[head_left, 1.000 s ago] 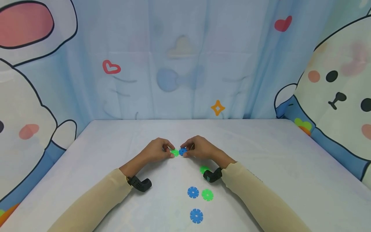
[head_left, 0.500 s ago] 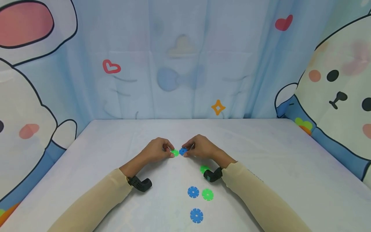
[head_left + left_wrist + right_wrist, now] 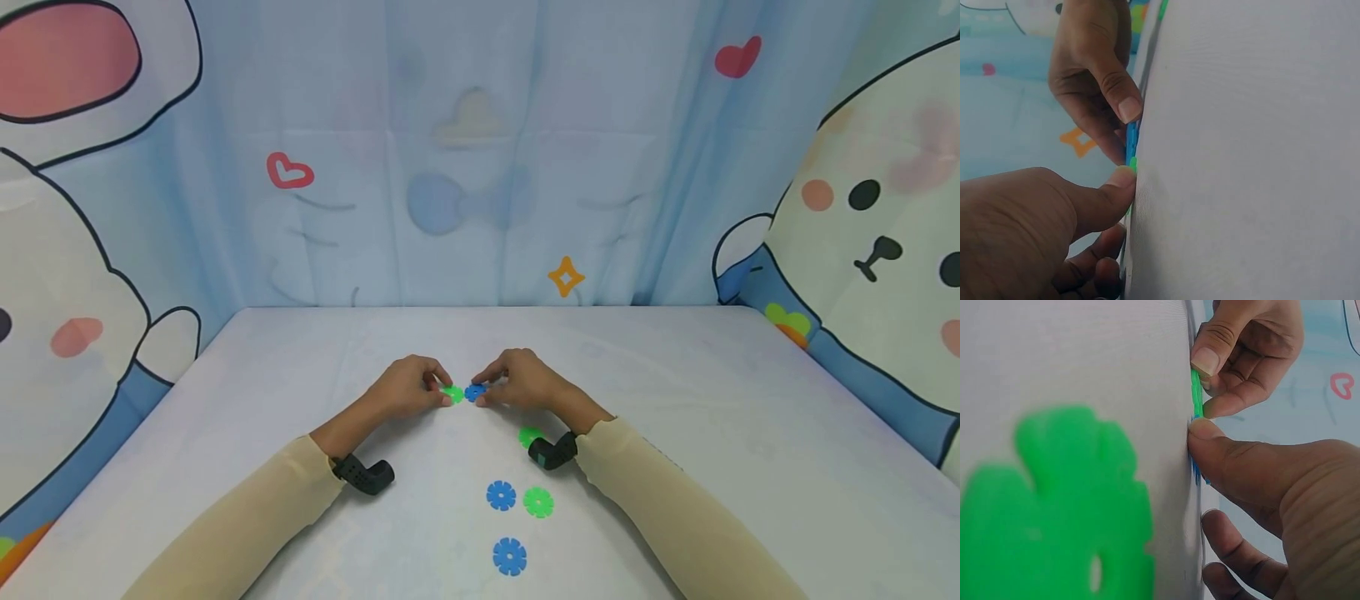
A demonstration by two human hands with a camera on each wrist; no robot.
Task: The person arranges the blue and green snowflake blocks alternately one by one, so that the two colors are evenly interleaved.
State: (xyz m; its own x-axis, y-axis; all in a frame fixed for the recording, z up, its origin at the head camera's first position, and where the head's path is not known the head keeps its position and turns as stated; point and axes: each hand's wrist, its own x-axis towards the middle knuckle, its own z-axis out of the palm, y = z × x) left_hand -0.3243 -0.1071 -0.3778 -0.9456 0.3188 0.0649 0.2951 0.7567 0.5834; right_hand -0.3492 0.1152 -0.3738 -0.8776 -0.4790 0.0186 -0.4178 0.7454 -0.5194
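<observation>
L hand (image 3: 408,388): green disc (image 3: 454,394) pinched btwn thumb & fingers | R hand (image 3: 525,382): blue disc (image 3: 475,392) pinched likewise, edge to edge w/ green, mid-table | qty: 3 green, 3 blue; 1 ea. held, 2 loose green discs (image 3: 538,502) & 2 loose blue discs (image 3: 509,557) laid on smooth white cloth (image 3: 675,375) | thin, flat, round, rims notched, ctr holes; plastic-looking

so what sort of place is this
Probably a small indoor play or filming corner, though the room beyond is hidden. A pale blue cloth backdrop printed with cartoon animals and hearts hangs behind a white tabletop, where loose blue and green notched discs lie.
</observation>
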